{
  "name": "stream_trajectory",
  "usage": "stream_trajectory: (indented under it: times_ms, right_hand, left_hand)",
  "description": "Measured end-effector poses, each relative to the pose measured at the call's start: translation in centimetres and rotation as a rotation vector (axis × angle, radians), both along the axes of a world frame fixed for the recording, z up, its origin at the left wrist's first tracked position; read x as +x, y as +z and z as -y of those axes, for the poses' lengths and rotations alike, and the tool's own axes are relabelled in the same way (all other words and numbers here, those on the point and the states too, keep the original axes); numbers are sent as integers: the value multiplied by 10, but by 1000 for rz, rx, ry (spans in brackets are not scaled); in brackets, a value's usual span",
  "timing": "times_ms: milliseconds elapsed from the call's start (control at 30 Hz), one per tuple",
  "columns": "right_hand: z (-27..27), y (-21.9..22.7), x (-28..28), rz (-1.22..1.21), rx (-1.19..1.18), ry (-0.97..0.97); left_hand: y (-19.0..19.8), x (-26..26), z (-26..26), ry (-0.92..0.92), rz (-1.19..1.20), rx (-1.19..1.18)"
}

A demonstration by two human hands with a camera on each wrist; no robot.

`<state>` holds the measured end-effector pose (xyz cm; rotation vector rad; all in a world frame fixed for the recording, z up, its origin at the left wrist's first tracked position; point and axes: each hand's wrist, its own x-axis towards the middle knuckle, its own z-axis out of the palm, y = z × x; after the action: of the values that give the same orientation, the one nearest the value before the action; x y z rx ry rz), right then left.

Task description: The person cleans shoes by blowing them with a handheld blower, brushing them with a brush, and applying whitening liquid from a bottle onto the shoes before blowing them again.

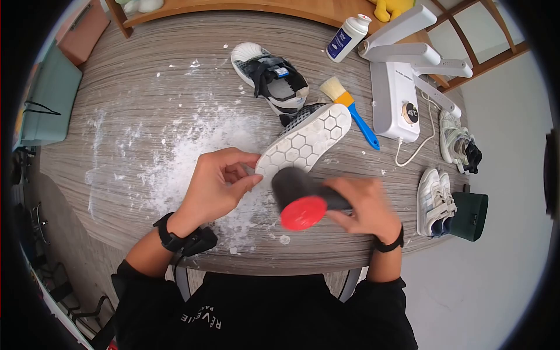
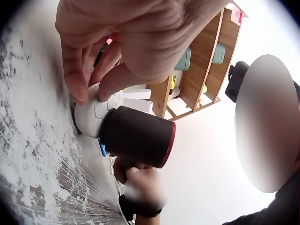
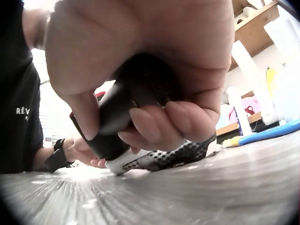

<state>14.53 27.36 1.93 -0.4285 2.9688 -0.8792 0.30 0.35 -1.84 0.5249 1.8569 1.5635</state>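
Note:
A shoe with a white hexagon-patterned sole [image 1: 309, 140] lies sole up on the table. The left hand [image 1: 217, 182] pinches its near end between thumb and fingers; the left wrist view shows the same grip on the white sole [image 2: 89, 117]. The right hand [image 1: 367, 205] is curled round the handle of a black tool with a red end face [image 1: 303, 213]. In the left wrist view the tool's dark head [image 2: 138, 136] is against or very close to the sole. The right hand [image 3: 140, 56] hides much of the tool in the right wrist view.
White powder [image 1: 192, 146] is spread over the table's left and middle. Another shoe [image 1: 280, 84], a blue-handled brush [image 1: 363, 125], a white bottle [image 1: 348, 38] and a white device with arms [image 1: 396, 99] stand or lie beyond. More shoes [image 1: 433, 198] are at the right edge.

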Motion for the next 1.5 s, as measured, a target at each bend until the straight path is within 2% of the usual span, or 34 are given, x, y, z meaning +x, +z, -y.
stream_trajectory:
  times_ms: [67,100,167,200,300,400,533,633,700,733,767,833,867,967,1067,1100,1167,1233,1267,1333,1367,1433,1500]
  right_hand:
    - [-16,-2,0,-83,-45,-122]
    - [-20,0,0,-83,-45,-123]
    - [-27,5,1,-30,-68,-427]
    - [-29,3,-1,-53,-60,-491]
    - [-25,0,-5,-157,-80,-615]
    - [-27,-5,-8,-249,-94,-653]
    - [-26,-1,-7,-174,-75,-715]
    - [-22,-1,-4,-93,-77,-625]
    - [-19,-4,-1,-103,-39,-370]
    - [-16,0,2,5,38,-324]
    - [-13,2,2,5,37,-323]
    - [-4,5,-1,63,34,-74]
    - [1,8,1,142,68,-56]
    - [8,10,-3,176,55,5]
    - [-4,-2,-1,71,-21,-13]
    - [-8,0,-1,71,-21,-14]
    - [-19,4,1,38,31,-175]
    - [-31,-1,2,-10,46,-228]
    - [-33,2,1,-46,-6,-354]
    - [-34,4,-2,-90,-91,-547]
    - [-34,3,-3,-91,-91,-546]
    - [-33,2,-6,-140,-91,-696]
    - [-31,0,-8,-157,-62,-708]
  left_hand:
    - [0,0,0,3,0,0]
    - [0,0,0,4,-11,4]
    - [1,2,-1,-1,-23,13]
    - [2,3,-2,14,-38,30]
    - [2,4,-2,26,-66,45]
    - [3,4,-1,25,-73,41]
    - [2,4,-2,31,1,41]
    - [4,2,-2,15,33,24]
    - [3,2,-2,17,39,37]
    - [2,2,-2,21,45,51]
    - [2,2,-2,22,45,49]
    - [3,2,-1,12,22,42]
    - [3,1,-1,15,22,42]
    - [2,1,-1,6,44,34]
    - [2,1,-1,4,57,13]
    - [6,1,-3,64,7,67]
    - [7,0,-4,122,-43,120]
    - [3,-4,0,268,-104,212]
    - [1,-5,-1,306,-142,267]
    - [-2,-7,3,314,-149,259]
    - [-3,-8,5,325,-156,247]
    - [-4,-9,6,330,-159,244]
    - [-4,-8,5,332,-160,242]
